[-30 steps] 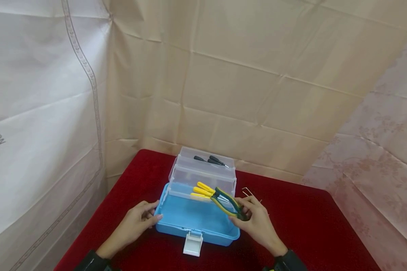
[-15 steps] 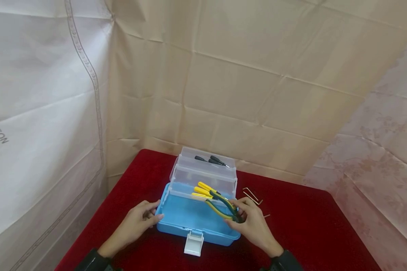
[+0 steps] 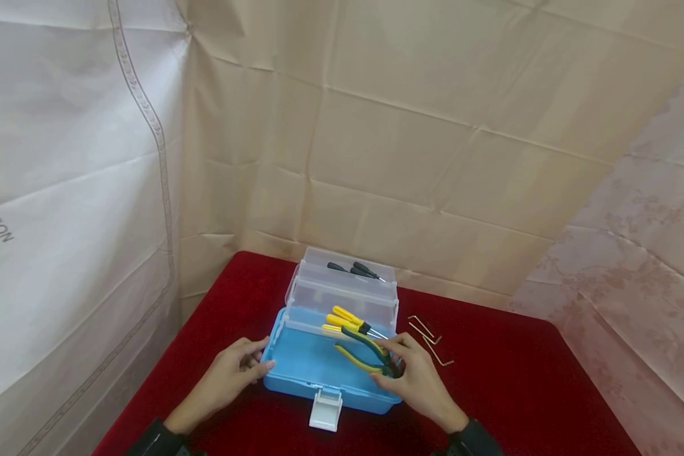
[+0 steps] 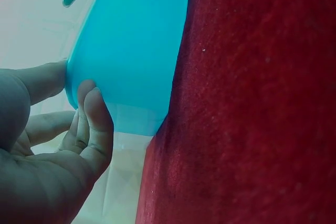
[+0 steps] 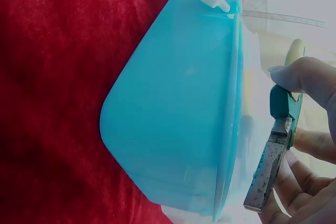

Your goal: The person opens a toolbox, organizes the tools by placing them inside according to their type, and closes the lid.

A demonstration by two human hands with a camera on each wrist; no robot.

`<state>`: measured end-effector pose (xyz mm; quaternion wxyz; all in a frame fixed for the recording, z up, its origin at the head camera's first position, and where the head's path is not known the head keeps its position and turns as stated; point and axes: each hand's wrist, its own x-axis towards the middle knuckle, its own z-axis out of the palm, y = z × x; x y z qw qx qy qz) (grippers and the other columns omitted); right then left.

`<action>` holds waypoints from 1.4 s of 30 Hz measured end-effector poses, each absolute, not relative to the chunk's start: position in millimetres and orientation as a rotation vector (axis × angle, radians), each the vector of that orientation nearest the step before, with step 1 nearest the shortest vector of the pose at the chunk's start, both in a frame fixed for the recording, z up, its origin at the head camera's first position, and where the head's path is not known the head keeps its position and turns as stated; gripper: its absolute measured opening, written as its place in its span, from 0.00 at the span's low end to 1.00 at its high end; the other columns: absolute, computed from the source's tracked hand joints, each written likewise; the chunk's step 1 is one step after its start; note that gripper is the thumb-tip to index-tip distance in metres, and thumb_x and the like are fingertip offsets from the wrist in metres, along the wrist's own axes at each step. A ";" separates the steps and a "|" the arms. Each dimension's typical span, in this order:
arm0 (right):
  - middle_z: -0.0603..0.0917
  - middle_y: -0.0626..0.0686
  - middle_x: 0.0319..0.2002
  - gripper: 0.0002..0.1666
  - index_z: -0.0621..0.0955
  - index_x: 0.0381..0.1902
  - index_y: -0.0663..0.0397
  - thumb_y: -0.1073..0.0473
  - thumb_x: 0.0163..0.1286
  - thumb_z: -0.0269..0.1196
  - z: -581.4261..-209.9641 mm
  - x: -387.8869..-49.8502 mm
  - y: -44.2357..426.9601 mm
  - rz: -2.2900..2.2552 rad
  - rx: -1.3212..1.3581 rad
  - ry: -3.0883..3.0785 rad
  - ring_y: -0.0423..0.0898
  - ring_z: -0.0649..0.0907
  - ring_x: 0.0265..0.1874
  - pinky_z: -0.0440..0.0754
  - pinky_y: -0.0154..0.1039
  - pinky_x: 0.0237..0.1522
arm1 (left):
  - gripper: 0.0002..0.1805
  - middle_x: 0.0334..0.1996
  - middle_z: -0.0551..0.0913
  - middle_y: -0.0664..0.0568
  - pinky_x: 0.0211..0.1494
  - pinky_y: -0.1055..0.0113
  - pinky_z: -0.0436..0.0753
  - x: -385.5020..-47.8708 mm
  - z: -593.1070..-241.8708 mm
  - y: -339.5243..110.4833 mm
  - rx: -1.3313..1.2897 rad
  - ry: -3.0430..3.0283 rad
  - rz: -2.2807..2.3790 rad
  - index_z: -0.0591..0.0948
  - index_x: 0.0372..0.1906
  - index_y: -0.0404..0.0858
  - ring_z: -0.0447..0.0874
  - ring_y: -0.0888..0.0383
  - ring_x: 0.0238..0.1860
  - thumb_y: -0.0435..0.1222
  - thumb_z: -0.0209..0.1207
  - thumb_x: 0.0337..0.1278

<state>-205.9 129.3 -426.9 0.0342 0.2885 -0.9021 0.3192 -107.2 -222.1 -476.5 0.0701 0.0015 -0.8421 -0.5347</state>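
Your right hand (image 3: 416, 373) pinches the pliers (image 5: 280, 106) near their pivot, thumb on one side and fingers curled in on the other, with little gap left beyond the tool itself. The pliers hang over the right part of the open blue box (image 3: 304, 354), their green-and-yellow handles spread and pointing toward your left. Your left hand (image 3: 228, 373) grips the box's left end, thumb at the rim and fingertips against the outer wall. The white latch (image 3: 325, 411) hangs down at the front, toward you. Behind the blue base, yellow-handled screwdrivers (image 3: 342, 321) lie on the nearer clear tray, and black-handled screwdrivers (image 3: 363, 270) sit on the tier farther back. To the right of the box, three hex keys (image 3: 422, 333) lie near one another on the red table (image 3: 490, 380).
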 end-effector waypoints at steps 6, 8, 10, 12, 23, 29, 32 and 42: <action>0.74 0.43 0.41 0.32 0.86 0.58 0.46 0.49 0.55 0.81 -427.7 -205.0 124.7 0.981 0.915 -2.791 0.43 0.77 0.37 0.82 0.32 0.36 | 0.32 0.37 0.77 0.49 0.33 0.69 0.83 -107.3 -476.3 -221.3 0.019 -2.529 -1.611 0.76 0.68 0.28 0.78 0.56 0.34 0.39 0.71 0.62; 0.74 0.42 0.41 0.32 0.86 0.58 0.47 0.50 0.55 0.81 -428.0 -204.2 123.4 0.990 0.926 -2.791 0.43 0.77 0.37 0.83 0.32 0.36 | 0.33 0.37 0.77 0.49 0.33 0.69 0.83 -107.3 -476.4 -221.3 0.022 -2.528 -1.613 0.76 0.68 0.28 0.78 0.56 0.34 0.39 0.71 0.62; 0.74 0.42 0.41 0.31 0.86 0.58 0.47 0.50 0.56 0.81 -428.7 -203.6 122.3 1.000 0.938 -2.792 0.43 0.77 0.37 0.83 0.32 0.36 | 0.33 0.37 0.77 0.49 0.33 0.69 0.83 -107.2 -476.4 -221.3 0.025 -2.527 -1.614 0.76 0.68 0.28 0.78 0.56 0.34 0.39 0.71 0.62; 0.75 0.42 0.41 0.31 0.86 0.58 0.48 0.49 0.56 0.81 -429.5 -203.5 121.6 1.011 0.953 -2.791 0.43 0.77 0.38 0.83 0.32 0.36 | 0.33 0.36 0.77 0.49 0.33 0.69 0.83 -107.1 -476.5 -221.3 0.032 -2.526 -1.617 0.76 0.68 0.28 0.78 0.56 0.33 0.39 0.71 0.62; 0.74 0.44 0.42 0.33 0.85 0.59 0.49 0.46 0.58 0.79 -432.4 -203.6 120.0 1.008 1.041 -2.810 0.44 0.77 0.40 0.83 0.32 0.37 | 0.32 0.36 0.77 0.50 0.33 0.68 0.83 -106.7 -476.2 -219.3 0.078 -2.519 -1.623 0.77 0.67 0.29 0.78 0.56 0.33 0.38 0.71 0.61; 0.74 0.44 0.42 0.31 0.85 0.59 0.50 0.46 0.59 0.78 -433.2 -203.5 118.8 0.997 1.118 -2.833 0.44 0.77 0.40 0.83 0.32 0.37 | 0.32 0.36 0.77 0.50 0.32 0.69 0.83 -106.9 -476.4 -219.7 0.079 -2.528 -1.613 0.77 0.67 0.29 0.78 0.56 0.33 0.38 0.71 0.62; 0.74 0.43 0.42 0.31 0.85 0.58 0.50 0.47 0.60 0.78 -433.0 -203.7 116.5 0.982 1.158 -2.838 0.43 0.77 0.40 0.83 0.32 0.37 | 0.31 0.35 0.77 0.51 0.32 0.69 0.82 -107.7 -476.4 -219.5 0.098 -2.537 -1.600 0.78 0.67 0.30 0.77 0.57 0.33 0.37 0.71 0.62; 0.76 0.42 0.41 0.29 0.87 0.56 0.49 0.44 0.60 0.77 -434.4 -208.8 110.2 0.990 1.221 -2.873 0.42 0.77 0.39 0.83 0.32 0.34 | 0.32 0.36 0.76 0.51 0.33 0.69 0.83 -107.8 -476.2 -218.9 0.116 -2.538 -1.608 0.77 0.67 0.30 0.77 0.57 0.34 0.38 0.71 0.62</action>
